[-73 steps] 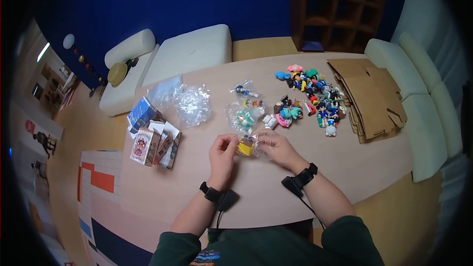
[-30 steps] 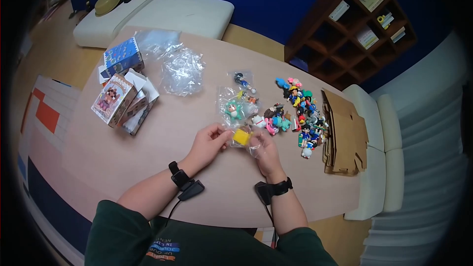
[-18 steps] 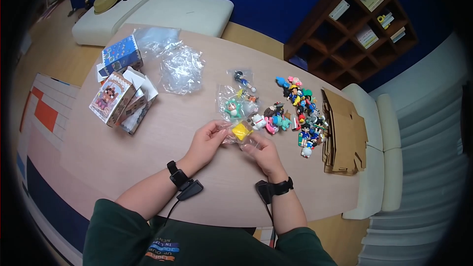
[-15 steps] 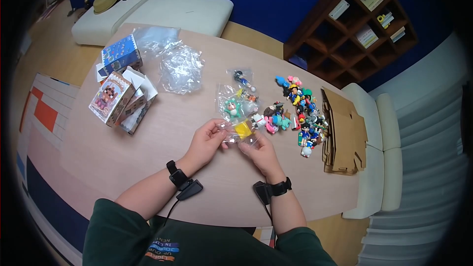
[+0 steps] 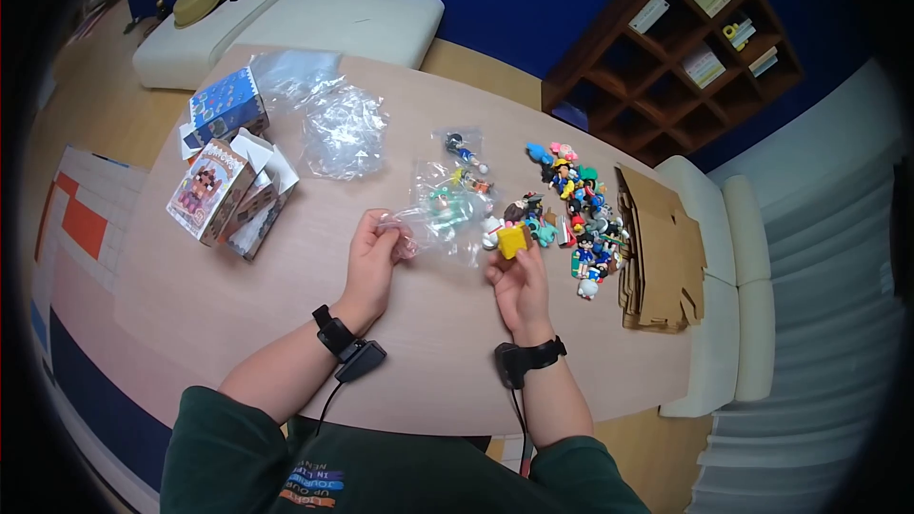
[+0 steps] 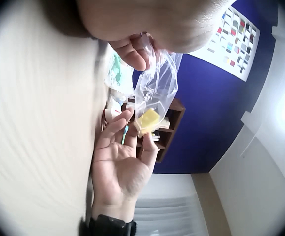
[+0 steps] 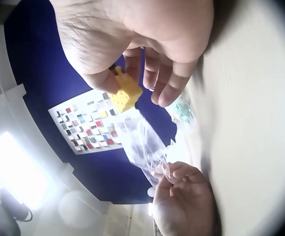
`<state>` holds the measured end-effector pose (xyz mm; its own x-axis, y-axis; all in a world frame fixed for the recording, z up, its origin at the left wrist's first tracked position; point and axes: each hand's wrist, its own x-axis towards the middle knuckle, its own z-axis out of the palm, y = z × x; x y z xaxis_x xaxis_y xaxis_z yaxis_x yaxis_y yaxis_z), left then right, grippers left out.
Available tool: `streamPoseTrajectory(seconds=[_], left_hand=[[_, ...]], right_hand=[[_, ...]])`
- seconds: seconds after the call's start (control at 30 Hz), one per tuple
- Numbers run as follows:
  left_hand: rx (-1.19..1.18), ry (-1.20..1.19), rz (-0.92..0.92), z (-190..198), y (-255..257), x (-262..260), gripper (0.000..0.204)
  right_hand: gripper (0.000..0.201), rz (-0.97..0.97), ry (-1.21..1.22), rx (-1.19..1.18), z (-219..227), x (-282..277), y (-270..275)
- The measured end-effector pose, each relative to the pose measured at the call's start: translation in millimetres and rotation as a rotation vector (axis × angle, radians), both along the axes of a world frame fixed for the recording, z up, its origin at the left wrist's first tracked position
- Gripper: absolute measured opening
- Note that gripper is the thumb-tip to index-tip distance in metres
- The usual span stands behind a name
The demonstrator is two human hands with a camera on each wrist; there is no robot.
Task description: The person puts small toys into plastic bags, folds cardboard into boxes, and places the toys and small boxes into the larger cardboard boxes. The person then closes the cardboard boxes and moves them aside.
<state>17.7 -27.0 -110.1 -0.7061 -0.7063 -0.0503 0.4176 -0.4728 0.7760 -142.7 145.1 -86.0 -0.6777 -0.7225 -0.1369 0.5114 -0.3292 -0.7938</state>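
Observation:
My left hand (image 5: pixel 371 262) pinches one end of a clear plastic bag (image 5: pixel 461 240), which stretches to the right over the table. A yellow, square toy figure (image 5: pixel 512 242) is out of the bag, held between the thumb and fingers of my right hand (image 5: pixel 522 297). In the right wrist view the yellow toy figure (image 7: pixel 126 93) shows a pitted surface and a small knob, with the bag (image 7: pixel 140 140) just below it. A green toy figure in clear wrapping (image 5: pixel 438 195) lies beyond the bag, partly covered by it in the head view.
Another wrapped figure (image 5: pixel 465 150) lies farther back. Loose toy figures are heaped at the right (image 5: pixel 586 200), beside flattened cardboard (image 5: pixel 662 252). Crumpled clear bags (image 5: pixel 345 133) and opened printed boxes (image 5: pixel 208 192) occupy the table's left side. A bookshelf (image 5: pixel 657 57) stands behind.
The yellow toy figure has come out of the clear bag into my right hand. My hands have moved apart, the left going left with the bag and the right going right.

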Motion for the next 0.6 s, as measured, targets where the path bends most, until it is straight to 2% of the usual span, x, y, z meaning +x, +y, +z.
streamPoseTrajectory(seconds=[0.03,0.1,0.2,0.23,0.3,0.37,0.47,0.6], left_hand=[[0.030,0.007,0.023,3,-1,1,0.014],[0.054,0.021,0.042,9,-2,0,0.013],[0.061,-0.026,0.042,14,0,0,0.012],[0.054,-0.041,0.040,16,1,0,0.012],[0.037,-0.056,0.028,18,0,0,0.012],[0.062,-0.048,0.029,15,-1,0,0.013],[0.070,-0.025,0.015,12,-1,0,0.014],[0.080,0.002,0.026,14,-1,0,0.014]], right_hand=[[0.038,0.007,0.005,-0.074,-2,-5,2],[0.039,-0.072,0.008,-0.057,6,-9,3],[0.036,-0.081,-0.039,-0.301,-8,-33,15],[0.036,-0.089,-0.035,-0.309,-12,-37,17],[0.038,-0.337,-0.190,-0.224,12,-30,7],[0.042,-0.292,-0.182,-0.313,5,-33,10],[0.045,-0.298,-0.135,-0.269,12,-23,7],[0.046,-0.045,-0.140,-0.330,-8,-29,12]])
